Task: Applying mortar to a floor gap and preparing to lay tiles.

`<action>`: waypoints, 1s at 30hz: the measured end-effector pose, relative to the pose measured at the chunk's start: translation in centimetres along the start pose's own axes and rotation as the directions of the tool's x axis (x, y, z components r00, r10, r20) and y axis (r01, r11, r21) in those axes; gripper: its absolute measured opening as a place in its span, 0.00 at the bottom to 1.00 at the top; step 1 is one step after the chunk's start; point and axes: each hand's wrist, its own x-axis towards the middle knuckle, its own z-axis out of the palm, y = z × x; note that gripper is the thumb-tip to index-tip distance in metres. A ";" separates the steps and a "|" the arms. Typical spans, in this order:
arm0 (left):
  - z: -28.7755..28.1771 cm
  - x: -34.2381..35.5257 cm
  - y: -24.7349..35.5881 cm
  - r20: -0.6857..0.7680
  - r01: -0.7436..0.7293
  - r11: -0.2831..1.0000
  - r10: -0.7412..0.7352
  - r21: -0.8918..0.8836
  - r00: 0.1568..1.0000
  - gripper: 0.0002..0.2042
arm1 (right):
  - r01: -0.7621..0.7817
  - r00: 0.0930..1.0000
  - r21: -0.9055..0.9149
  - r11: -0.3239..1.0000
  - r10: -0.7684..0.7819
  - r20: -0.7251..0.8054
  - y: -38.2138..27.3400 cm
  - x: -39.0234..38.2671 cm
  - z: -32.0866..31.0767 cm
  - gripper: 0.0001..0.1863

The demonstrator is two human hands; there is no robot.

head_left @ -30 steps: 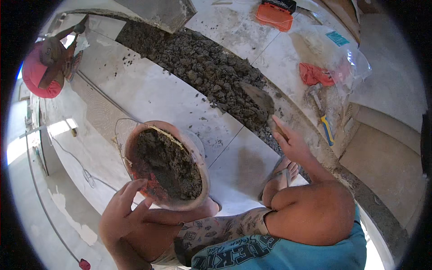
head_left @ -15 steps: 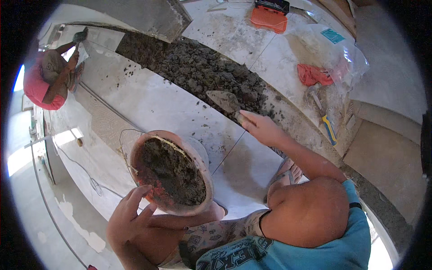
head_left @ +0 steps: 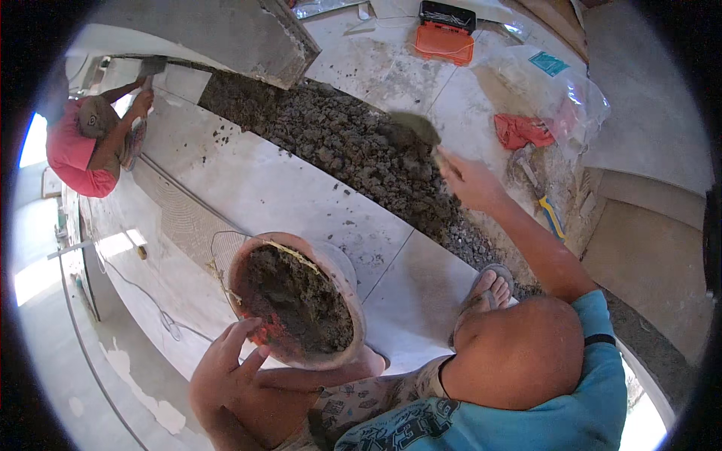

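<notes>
- Trowel (head_left: 414,126): it is sitting at the mix (head_left: 338,143), by the edge farther from you. Its blade is looking blurry, so I cannot tell if it is touching.
- Your right hand (head_left: 472,184) is wrapping its fingers round the handle. You are likely gripping there so the blade is reaching out and your skin is staying clean.
- Your left hand (head_left: 233,368) is holding nothing that shows. Its finger and thumb are spreading apart by the bucket (head_left: 342,272); I cannot tell if they are touching its rim.
- The bucket is standing close to your left leg (head_left: 331,382) with more mix inside, probably so you are reaching it easily.
- The mix is filling a long gap beside the tiles (head_left: 301,184). Their edge is perhaps helping to hold it in.
- The hammer (head_left: 547,209) is lying near the red cloth (head_left: 523,131), maybe set aside to leave your right hand free.
</notes>
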 end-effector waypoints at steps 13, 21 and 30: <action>0.4 0.4 -0.4 0.030 -0.044 0.999 0.045 -0.032 0.999 0.22 | 0.031 0.999 -0.222 0.975 -0.032 0.000 2.0 -0.4 3.1 0.26; 0.4 0.4 0.6 0.012 -0.028 0.999 0.028 0.022 1.000 0.21 | 0.062 0.983 -0.240 0.969 -0.018 0.181 -4.4 0.8 3.5 0.25; 0.9 0.3 1.6 0.000 -0.027 0.998 0.027 0.055 1.000 0.23 | 0.035 0.990 -0.050 0.998 -0.028 0.136 -5.0 2.7 3.4 0.25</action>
